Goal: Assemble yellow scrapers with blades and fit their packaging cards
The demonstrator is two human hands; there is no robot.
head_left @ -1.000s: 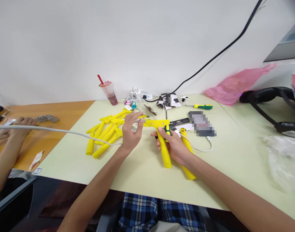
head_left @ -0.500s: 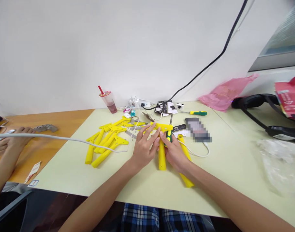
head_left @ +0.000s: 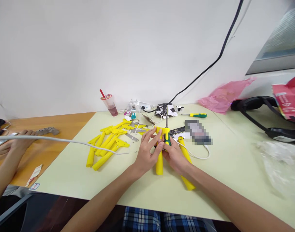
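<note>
My left hand (head_left: 146,153) is closed around the head of a yellow T-shaped scraper (head_left: 159,165), whose hollow handle points down toward me. In my right hand (head_left: 174,156) is a green and yellow screwdriver (head_left: 167,139), its shaft pointing away toward the wall; these fingers also press near the scraper. Where my fingertips meet the scraper is partly hidden. Another yellow scraper handle (head_left: 189,183) lies under my right wrist. To the left rests a pile of yellow scrapers (head_left: 109,141), with flat metal blades (head_left: 132,137) behind.
A second screwdriver (head_left: 198,115) lies at the back, near a phone (head_left: 198,131) on a white cable. A drink cup (head_left: 111,105) leans by the wall. Black headgear (head_left: 265,129) and clear plastic (head_left: 279,167) are at right. Another person's hand (head_left: 23,141) is at far left.
The scraper has turned slightly and its head has shifted left and down. The screwdriver has moved left, and more of its green handle shows now. Both hands keep their hold.
</note>
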